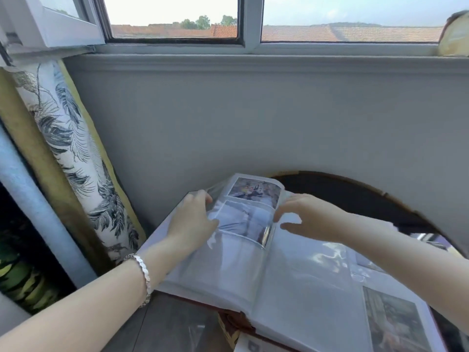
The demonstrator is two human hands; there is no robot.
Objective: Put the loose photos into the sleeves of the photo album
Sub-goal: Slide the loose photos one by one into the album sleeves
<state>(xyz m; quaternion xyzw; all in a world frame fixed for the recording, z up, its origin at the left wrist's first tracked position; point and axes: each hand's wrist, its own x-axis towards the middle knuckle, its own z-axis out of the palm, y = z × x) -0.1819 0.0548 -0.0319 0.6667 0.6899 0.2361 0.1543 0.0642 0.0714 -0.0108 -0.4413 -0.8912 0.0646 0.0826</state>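
Note:
The photo album (291, 280) lies open on a dark table. Its left page carries clear sleeves. The top sleeve holds a photo (253, 190). Below it, a pale bluish photo (243, 221) lies in the second sleeve, its right edge near the spine. My left hand (193, 222) grips the lifted clear plastic at the left side of that sleeve, thumb over its edge. With fingertips and thumb, my right hand (302, 215) pinches the photo's right edge by the spine. Another photo (392, 320) sits in a sleeve at the lower right of the right page.
A grey wall under a window rises just behind the album. A leaf-patterned curtain (73, 153) hangs at the left. The dark round table (360, 194) curves behind the right page. A boxed item (229, 329) lies under the album's near edge.

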